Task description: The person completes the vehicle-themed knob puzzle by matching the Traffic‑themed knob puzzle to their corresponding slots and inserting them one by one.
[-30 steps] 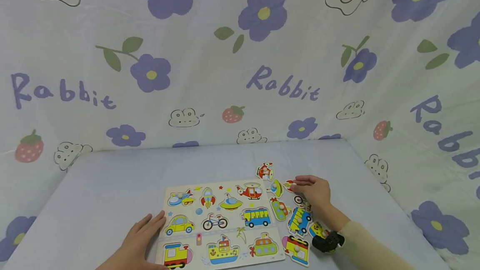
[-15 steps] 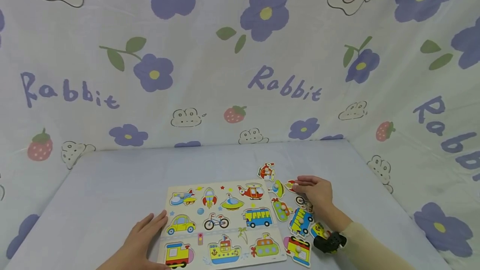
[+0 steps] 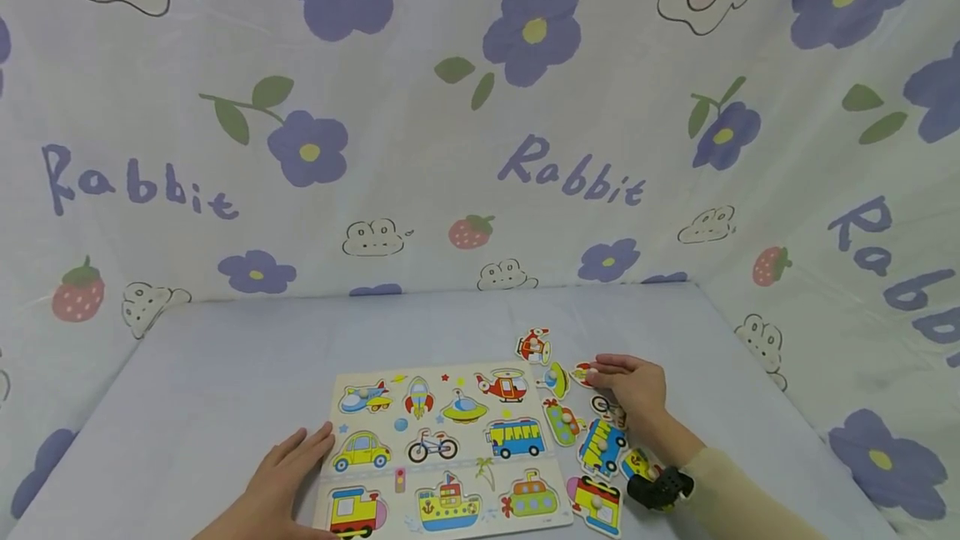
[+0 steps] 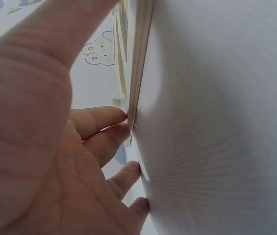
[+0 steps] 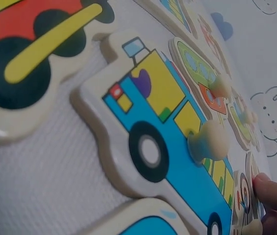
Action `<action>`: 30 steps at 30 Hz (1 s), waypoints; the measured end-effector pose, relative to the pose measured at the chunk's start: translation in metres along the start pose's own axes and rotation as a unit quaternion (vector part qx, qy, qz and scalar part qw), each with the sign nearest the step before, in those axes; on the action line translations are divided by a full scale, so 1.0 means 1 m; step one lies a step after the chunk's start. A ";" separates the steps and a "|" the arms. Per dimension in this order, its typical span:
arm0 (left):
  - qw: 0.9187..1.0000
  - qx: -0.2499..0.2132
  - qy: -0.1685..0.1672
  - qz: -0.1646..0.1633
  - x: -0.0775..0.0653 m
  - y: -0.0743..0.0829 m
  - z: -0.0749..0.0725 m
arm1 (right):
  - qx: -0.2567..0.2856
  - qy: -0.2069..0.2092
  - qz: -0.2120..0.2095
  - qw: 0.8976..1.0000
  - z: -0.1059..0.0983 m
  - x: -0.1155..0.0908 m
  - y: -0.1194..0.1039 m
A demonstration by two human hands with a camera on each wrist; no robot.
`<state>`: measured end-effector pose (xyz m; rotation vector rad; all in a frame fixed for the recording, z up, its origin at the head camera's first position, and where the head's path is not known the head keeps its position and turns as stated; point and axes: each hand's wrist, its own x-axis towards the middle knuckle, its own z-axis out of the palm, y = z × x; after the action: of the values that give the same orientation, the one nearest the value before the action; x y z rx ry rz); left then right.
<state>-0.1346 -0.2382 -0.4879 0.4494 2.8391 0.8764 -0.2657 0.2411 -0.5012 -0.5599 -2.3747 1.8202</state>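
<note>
A wooden puzzle board (image 3: 465,465) with vehicle pictures lies on the table. Its plane piece (image 3: 365,397) sits in the top left recess. My left hand (image 3: 283,480) rests spread along the board's left side; in the left wrist view its fingertips (image 4: 121,117) touch the board's edge (image 4: 137,73). My right hand (image 3: 633,386) pinches the rocket piece (image 3: 583,373) to the right of the board, its fingers partly covering the piece. In the right wrist view the thumb (image 5: 275,192) lies against a piece's edge. The bicycle piece (image 3: 602,405) lies just below that hand.
Several knobbed pieces lie right of the board: helicopter (image 3: 534,346), flying saucer (image 3: 556,379), submarine (image 3: 561,422), bus (image 3: 602,444) and train (image 3: 596,507). A yellow boat piece (image 3: 636,465) is partly hidden by the black wrist device (image 3: 660,488). A printed curtain (image 3: 420,148) hangs behind.
The head view has shifted slightly. Both hands stay nearly in place, the left at the board's side and the right at the rocket piece.
</note>
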 end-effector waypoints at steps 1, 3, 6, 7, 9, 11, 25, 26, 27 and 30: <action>1.000 -0.001 0.000 0.001 0.000 0.000 0.000 | 0.002 -0.002 0.000 1.000 0.000 0.000 0.000; 1.000 0.004 0.002 0.011 0.000 -0.001 0.001 | 0.007 -0.005 0.000 1.000 -0.001 -0.001 0.000; 1.000 0.010 0.004 0.025 0.000 -0.003 0.001 | 0.005 -0.007 -0.006 1.000 -0.001 -0.001 0.000; 0.999 0.012 0.004 0.030 0.000 -0.004 0.001 | 0.004 -0.007 -0.007 1.000 -0.001 -0.001 0.000; 1.000 0.013 0.002 0.026 0.000 -0.004 0.001 | 0.004 -0.006 -0.007 1.000 -0.001 -0.001 0.001; 1.000 0.008 -0.002 0.014 0.000 -0.003 0.001 | 0.007 -0.005 -0.005 1.000 -0.001 0.000 0.001; 1.000 0.006 0.010 0.021 0.001 -0.003 0.001 | 0.005 -0.005 -0.018 1.000 -0.001 0.000 0.000; 1.000 0.005 0.009 0.018 0.001 -0.003 0.001 | 0.004 -0.006 -0.019 1.000 -0.001 0.000 0.000; 1.000 0.004 0.008 0.016 0.001 -0.003 0.001 | 0.003 -0.005 -0.019 1.000 -0.001 0.001 0.000; 1.000 0.003 0.006 0.010 0.001 -0.003 0.001 | 0.004 -0.003 -0.018 1.000 0.000 0.001 0.001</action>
<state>-0.1358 -0.2393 -0.4906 0.4760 2.8538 0.8778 -0.2667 0.2420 -0.5019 -0.5088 -2.3637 1.8186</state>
